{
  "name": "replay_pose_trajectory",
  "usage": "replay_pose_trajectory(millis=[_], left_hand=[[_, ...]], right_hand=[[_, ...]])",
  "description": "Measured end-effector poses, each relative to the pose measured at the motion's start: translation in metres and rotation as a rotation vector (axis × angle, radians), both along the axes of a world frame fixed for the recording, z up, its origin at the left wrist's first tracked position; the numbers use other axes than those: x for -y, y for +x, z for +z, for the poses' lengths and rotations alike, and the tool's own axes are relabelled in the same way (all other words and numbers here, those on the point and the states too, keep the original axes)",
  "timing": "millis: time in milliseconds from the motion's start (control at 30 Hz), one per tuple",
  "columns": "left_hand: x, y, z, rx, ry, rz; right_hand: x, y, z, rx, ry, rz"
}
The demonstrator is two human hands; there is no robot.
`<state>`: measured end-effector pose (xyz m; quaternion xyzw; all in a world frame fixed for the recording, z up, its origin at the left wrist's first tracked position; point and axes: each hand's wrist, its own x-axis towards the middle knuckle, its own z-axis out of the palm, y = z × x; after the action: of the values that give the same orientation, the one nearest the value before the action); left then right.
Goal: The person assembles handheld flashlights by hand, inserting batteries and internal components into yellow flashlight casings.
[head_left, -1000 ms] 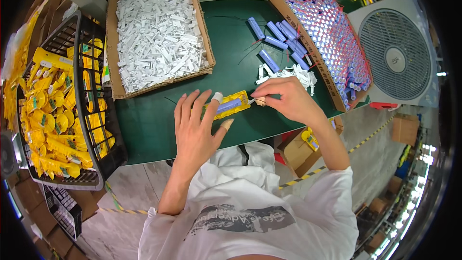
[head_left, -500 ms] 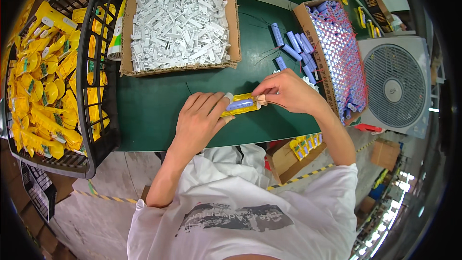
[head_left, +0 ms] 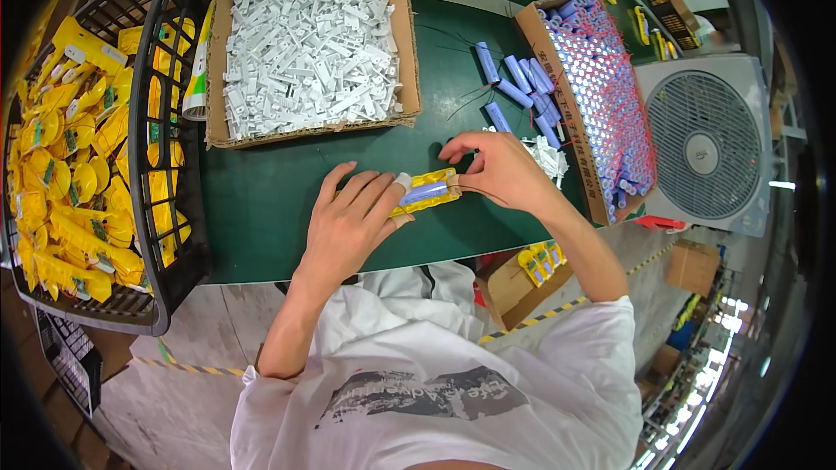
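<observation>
A yellow plastic half-shell [head_left: 433, 202] lies slantwise between the hands over the near part of the tabletop, a lavender cylindrical cell [head_left: 426, 191] in its hollow; whether it rests flat, I cannot tell. The left hand [head_left: 344, 222] is closed about the shell's left end, index finger above and thumb on the near side. The right hand [head_left: 503, 172] has its thumb at the shell's right end and its index finger lifted apart; whether its hidden fingers grip the dark lead [head_left: 484, 195] below them, I cannot tell. Good handling probably means a steady left hold, light pressure on the cell, and the lead kept off the rim, where it could get pinched.

Beyond the shell to the right, the green tabletop [head_left: 261, 239] bears loose cells [head_left: 514, 78] and a heap of small white plastic parts [head_left: 550, 159]. A cardboard tray [head_left: 217, 78] of similar parts stands beyond the shell to the left, with a black basket [head_left: 187, 231] farther left. To the shell's right come a carton of wired cells [head_left: 610, 113] and a box fan [head_left: 701, 152]; nearer than the shell, striped tape [head_left: 196, 369] crosses the grey floor [head_left: 248, 318]
</observation>
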<state>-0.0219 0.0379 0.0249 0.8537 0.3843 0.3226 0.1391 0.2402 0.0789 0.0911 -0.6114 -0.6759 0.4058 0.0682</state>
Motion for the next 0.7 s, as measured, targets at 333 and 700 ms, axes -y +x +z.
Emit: replay_pose_trajectory(millis=[333, 700], left_hand=[[-0.011, 0.008, 0.013, 0.115, -0.086, -0.185], [-0.015, -0.003, 0.047, 0.366, 0.155, 0.193]], right_hand=[[0.048, 0.026, -0.006, -0.03, 0.413, 0.462], [-0.094, 0.045, 0.08, 0.124, 0.64, -0.348]])
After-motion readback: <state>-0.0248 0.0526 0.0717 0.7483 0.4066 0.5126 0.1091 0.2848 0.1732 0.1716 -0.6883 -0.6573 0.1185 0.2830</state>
